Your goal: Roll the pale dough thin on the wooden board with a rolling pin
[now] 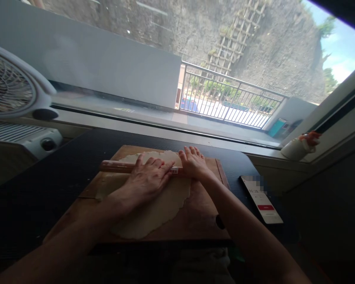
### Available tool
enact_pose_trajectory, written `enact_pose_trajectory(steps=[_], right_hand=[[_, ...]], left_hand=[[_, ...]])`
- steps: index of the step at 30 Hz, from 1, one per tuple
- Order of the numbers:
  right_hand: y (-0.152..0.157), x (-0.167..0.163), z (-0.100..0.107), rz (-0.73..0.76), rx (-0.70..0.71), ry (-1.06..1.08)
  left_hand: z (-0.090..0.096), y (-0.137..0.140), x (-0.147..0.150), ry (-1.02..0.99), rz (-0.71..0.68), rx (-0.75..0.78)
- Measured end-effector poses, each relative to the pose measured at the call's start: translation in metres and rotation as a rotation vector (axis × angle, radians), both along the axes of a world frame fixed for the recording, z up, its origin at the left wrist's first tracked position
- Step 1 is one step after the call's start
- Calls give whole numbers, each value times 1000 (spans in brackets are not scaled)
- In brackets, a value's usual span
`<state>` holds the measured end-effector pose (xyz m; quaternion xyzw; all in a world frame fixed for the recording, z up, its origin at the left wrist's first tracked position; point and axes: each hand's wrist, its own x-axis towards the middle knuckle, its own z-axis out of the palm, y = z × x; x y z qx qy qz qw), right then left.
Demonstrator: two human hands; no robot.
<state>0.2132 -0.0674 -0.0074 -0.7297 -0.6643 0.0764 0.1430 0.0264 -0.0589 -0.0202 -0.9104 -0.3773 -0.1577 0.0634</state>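
Observation:
A wooden rolling pin (115, 166) lies across a wide, thin sheet of dough (156, 211) with a ragged edge. The dough is spread on a wooden board (202, 213). My left hand (149, 175) rests on top of the middle of the pin, palm down, its fingers stretched forward over it. Close beside it, my right hand (193, 161) lies over the pin's right part with straight fingers reaching past it. That end of the pin is hidden under the right palm. A small printed label shows on the pin between the two hands.
The board sits on a dark table (88, 152). A lit phone (262, 200) lies to the right of the board. At the left stands a white fan (12, 85). A white pot (297, 149) is on the sill at the right, and a large window runs behind the table.

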Motion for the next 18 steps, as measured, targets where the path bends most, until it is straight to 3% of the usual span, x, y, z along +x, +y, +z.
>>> enact_pose_trajectory(steps=[5, 9, 12, 16, 18], right_hand=[[-40, -10, -7, 181, 117, -69], [-9, -6, -2, 44, 52, -13], [0, -4, 0, 7, 105, 17], [-45, -11, -11, 181, 251, -23], [-53, -13, -14, 217, 279, -15]], left_hand=[[-5, -13, -15, 5, -49, -21], [-2, 2, -3, -17, 15, -18], [3, 4, 3, -28, 28, -47], [-1, -18, -15, -54, -88, -74], [-3, -24, -20, -72, -114, -65]])
